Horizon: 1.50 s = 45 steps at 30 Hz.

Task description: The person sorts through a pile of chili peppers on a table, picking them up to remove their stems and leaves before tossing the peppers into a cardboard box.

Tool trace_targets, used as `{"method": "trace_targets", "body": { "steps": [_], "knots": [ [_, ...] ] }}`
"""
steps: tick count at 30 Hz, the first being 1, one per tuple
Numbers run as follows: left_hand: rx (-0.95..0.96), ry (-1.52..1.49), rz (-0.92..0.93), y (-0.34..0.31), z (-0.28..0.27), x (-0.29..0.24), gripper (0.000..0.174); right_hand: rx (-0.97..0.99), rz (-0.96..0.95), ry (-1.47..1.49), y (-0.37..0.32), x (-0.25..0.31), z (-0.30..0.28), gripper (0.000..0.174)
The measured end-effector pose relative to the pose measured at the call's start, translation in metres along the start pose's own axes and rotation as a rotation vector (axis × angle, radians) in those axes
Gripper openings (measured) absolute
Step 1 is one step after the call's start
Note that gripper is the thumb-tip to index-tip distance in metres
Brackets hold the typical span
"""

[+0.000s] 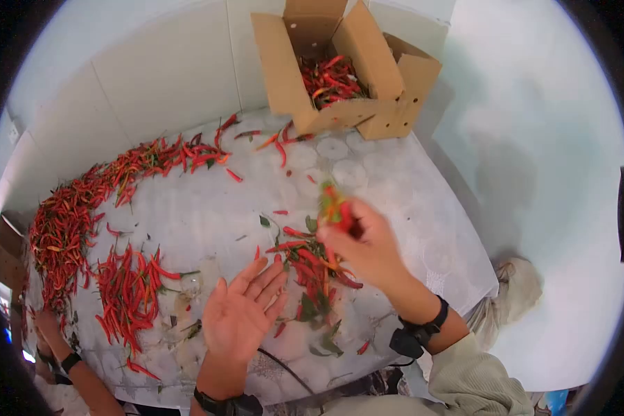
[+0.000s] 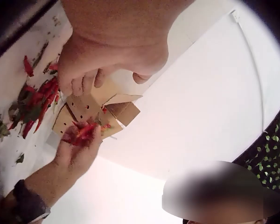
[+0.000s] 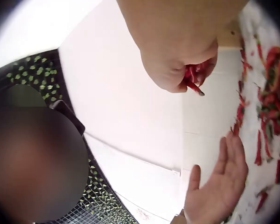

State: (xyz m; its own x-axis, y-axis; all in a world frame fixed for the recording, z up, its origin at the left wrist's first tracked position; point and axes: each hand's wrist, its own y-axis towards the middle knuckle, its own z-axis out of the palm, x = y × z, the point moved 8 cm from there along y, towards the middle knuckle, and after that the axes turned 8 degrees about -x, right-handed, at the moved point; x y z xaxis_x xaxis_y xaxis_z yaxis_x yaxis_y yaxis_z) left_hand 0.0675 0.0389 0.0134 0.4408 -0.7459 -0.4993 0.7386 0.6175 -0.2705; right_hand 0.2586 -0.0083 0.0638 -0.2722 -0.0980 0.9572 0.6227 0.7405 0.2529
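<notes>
My right hand (image 1: 362, 244) grips a small bunch of red chili peppers (image 1: 335, 213), raised over the table and blurred in the head view; the right wrist view shows red chilies (image 3: 194, 77) poking out from the curled fingers. Palm up and holding nothing, my left hand (image 1: 239, 315) has its fingers spread beside a loose heap of chilies (image 1: 310, 267) mixed with green leaves. That heap lies between and partly below the two hands. Left of my left hand is a sorted-looking pile of chilies (image 1: 128, 295).
A cardboard box (image 1: 284, 73) with chilies inside stands at the back right of the cloth-covered table (image 1: 208, 208). A long bank of chilies (image 1: 69, 215) curves along the back and left edge. Another person's arm (image 1: 76, 367) reaches in at lower left.
</notes>
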Motion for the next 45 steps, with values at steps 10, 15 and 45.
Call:
{"method": "trace_targets", "body": {
  "steps": [10, 15, 45],
  "knots": [
    [-0.035, -0.092, -0.016, 0.003, -0.014, -0.001, 0.059, -0.79, -1.076, -0.216, 0.082, 0.204, -0.083, 0.027],
    [-0.029, -0.103, 0.018, 0.004, -0.018, -0.007, 0.056, -0.666, -0.859, -0.989, 0.219, 0.146, -0.061, 0.039],
    [-0.245, 0.729, 0.365, 0.013, 0.028, -0.063, 0.048, 0.408, -0.364, -0.47, -0.021, -0.014, 0.011, 0.041]
  ]
}}
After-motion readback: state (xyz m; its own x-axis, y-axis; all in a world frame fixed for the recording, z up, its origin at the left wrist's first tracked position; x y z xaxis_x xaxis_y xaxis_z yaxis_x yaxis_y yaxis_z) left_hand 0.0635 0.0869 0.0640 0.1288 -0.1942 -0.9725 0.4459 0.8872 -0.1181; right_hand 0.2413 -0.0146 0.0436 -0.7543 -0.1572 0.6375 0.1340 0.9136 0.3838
